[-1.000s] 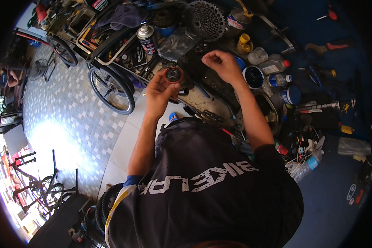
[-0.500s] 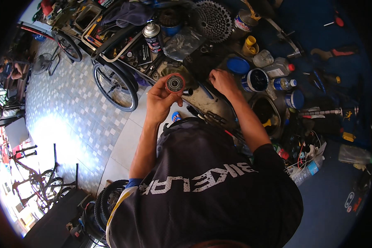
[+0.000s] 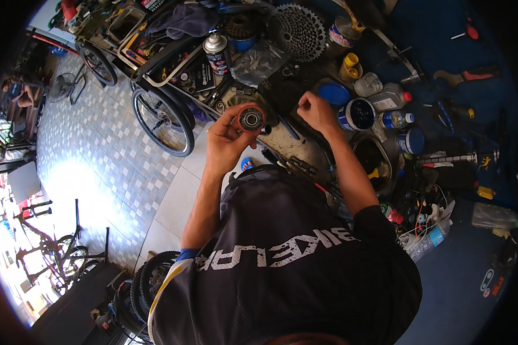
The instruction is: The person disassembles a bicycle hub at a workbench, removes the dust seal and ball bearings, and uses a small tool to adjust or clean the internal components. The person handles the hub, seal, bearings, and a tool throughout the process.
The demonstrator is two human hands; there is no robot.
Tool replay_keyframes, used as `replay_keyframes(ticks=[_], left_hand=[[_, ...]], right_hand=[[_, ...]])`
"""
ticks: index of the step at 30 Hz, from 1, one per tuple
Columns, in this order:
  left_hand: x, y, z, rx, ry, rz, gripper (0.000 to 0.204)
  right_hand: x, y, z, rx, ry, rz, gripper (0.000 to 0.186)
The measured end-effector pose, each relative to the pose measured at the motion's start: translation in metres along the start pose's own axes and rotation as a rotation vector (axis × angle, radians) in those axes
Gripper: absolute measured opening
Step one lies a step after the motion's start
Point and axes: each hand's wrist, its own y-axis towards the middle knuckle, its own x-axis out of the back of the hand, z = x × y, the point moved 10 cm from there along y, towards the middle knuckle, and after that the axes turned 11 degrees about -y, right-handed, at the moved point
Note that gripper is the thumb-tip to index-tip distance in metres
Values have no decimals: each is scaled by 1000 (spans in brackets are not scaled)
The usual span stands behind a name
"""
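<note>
My left hand (image 3: 227,141) is closed around a red bicycle hub (image 3: 251,118), its round end turned up so that a ring-shaped bearing shows in the middle. To the right, my right hand (image 3: 318,114) hovers over the cluttered bench with its fingers curled in and pressed together; whatever they may hold is too small to make out. Beside that hand stands an open blue-and-white tub of dark grease (image 3: 360,114). A blue lid (image 3: 334,94) lies just beyond the hand.
Along the far bench are a spray can (image 3: 216,53), a clear plastic bag (image 3: 260,63) and a large cassette (image 3: 296,33). Bottles, including a grey one with a red cap (image 3: 390,96), crowd the right side. A bicycle wheel (image 3: 163,122) stands at left on the tiled floor (image 3: 106,129).
The hub and my left hand have shifted slightly right, and the hub is tilted a little differently. My right hand has moved a little right, fingers more curled.
</note>
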Motion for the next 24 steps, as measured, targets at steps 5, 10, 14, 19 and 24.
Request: replay_keyframes(ticks=[5, 10, 14, 19, 24], left_hand=[[-3, -1, 1, 7, 38, 51, 50], [-7, 2, -2, -4, 17, 28, 50], [-9, 1, -3, -2, 13, 26, 49], [-8, 1, -4, -2, 19, 20, 48], [-6, 0, 2, 36, 65, 48, 47]], right_hand=[[27, -2, 9, 5, 310, -95, 16], [47, -4, 27, 25, 674, -81, 17], [68, -10, 46, 83, 736, -151, 17], [91, -15, 75, 126, 958, -166, 15], [102, -22, 89, 197, 1122, -143, 15]])
